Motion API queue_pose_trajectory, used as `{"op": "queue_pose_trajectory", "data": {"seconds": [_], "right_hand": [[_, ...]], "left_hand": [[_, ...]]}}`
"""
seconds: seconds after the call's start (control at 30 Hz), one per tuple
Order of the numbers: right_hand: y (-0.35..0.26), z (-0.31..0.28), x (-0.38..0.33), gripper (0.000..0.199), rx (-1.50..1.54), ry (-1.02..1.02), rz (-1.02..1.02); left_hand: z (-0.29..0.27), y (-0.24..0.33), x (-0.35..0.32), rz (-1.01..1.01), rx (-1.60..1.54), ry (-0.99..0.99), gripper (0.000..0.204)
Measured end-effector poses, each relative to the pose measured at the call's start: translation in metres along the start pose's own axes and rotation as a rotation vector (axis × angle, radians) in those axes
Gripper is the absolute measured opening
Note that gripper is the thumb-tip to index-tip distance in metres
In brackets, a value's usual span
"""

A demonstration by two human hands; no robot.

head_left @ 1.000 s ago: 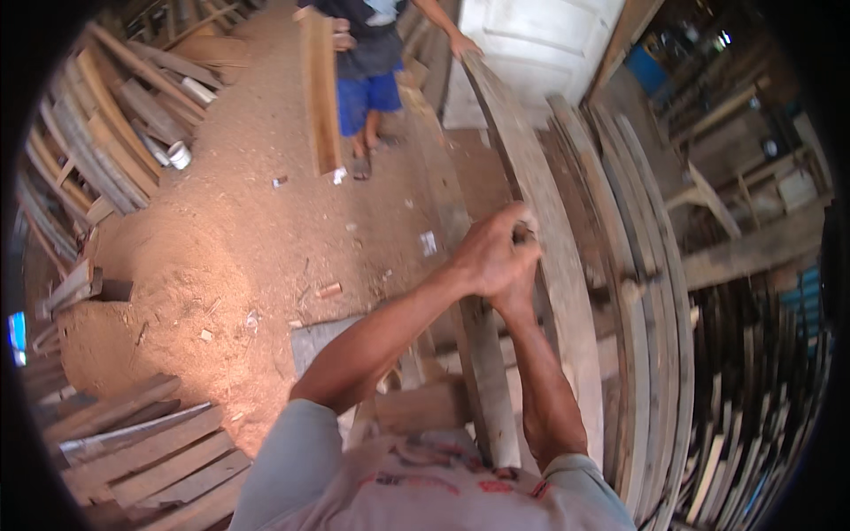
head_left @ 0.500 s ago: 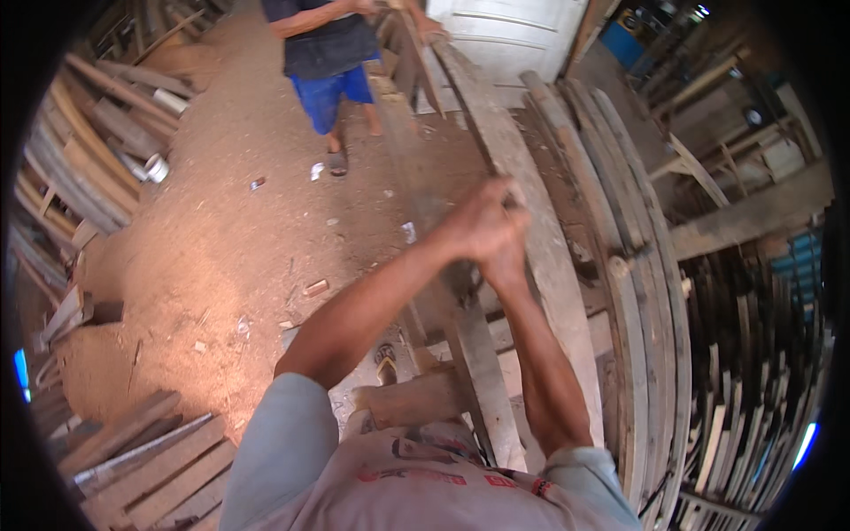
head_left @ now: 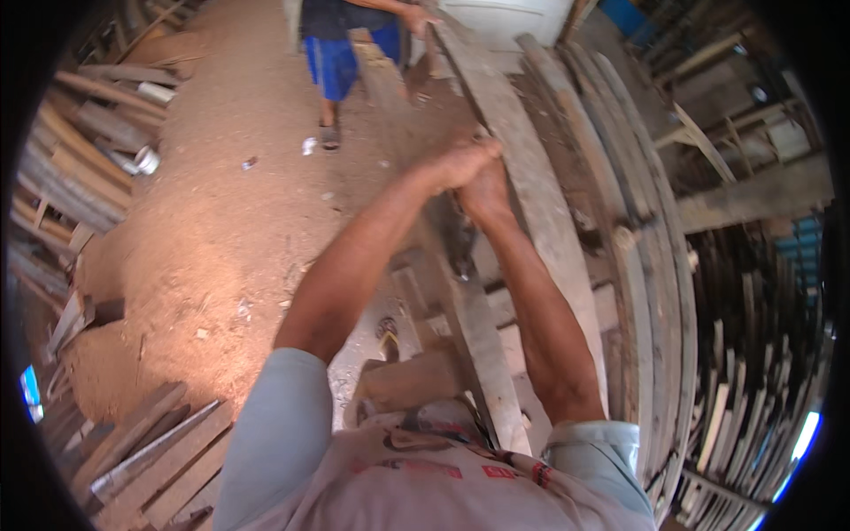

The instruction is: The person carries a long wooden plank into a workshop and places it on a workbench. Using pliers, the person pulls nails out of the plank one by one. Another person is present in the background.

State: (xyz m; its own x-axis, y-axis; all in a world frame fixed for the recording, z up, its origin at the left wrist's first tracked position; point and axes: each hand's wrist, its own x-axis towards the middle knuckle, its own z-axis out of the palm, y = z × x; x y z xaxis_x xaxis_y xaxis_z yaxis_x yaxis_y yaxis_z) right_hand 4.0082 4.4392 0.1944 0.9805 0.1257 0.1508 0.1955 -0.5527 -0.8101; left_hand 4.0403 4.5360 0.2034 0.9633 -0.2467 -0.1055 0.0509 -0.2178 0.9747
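A long, weathered wooden plank (head_left: pixel 531 190) runs from near the person's body up toward the top of the view, lying on a stack of similar planks (head_left: pixel 651 265) to its right. Both hands meet on its left edge, left hand (head_left: pixel 456 161) over right hand (head_left: pixel 485 188), fingers curled shut on the plank, though how firmly is hard to tell. At its far end another person in blue shorts (head_left: pixel 341 57) has a hand (head_left: pixel 414 16) on the plank, standing on the sawdust-covered dirt floor (head_left: pixel 221 221).
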Motion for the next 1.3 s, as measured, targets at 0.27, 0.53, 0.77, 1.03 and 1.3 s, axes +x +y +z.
{"op": "queue_pose_trajectory", "data": {"seconds": [0.27, 0.53, 0.77, 1.03, 1.3], "right_hand": [[-0.074, -0.073, -0.051, 0.044, 0.134, -0.062, 0.386], [-0.011, -0.093, -0.127, 0.032, 0.797, 0.142, 0.028], [-0.006, -0.083, -0.146, 0.033, 0.614, 0.179, -0.044], [-0.024, -0.073, -0.139, 0.052, 0.553, 0.122, -0.065], [-0.071, -0.071, -0.144, 0.054, 0.38, 0.128, 0.16]], "left_hand": [[0.0, 0.074, -0.061, 0.047, 0.208, -0.154, 0.072], [0.045, 0.098, -0.102, 0.268, 0.074, -0.26, 0.071], [0.053, 0.096, -0.125, 0.206, 0.07, -0.224, 0.069], [0.037, 0.101, -0.136, 0.212, 0.146, -0.218, 0.078], [0.026, 0.09, -0.141, 0.326, 0.274, -0.233, 0.093]]}}
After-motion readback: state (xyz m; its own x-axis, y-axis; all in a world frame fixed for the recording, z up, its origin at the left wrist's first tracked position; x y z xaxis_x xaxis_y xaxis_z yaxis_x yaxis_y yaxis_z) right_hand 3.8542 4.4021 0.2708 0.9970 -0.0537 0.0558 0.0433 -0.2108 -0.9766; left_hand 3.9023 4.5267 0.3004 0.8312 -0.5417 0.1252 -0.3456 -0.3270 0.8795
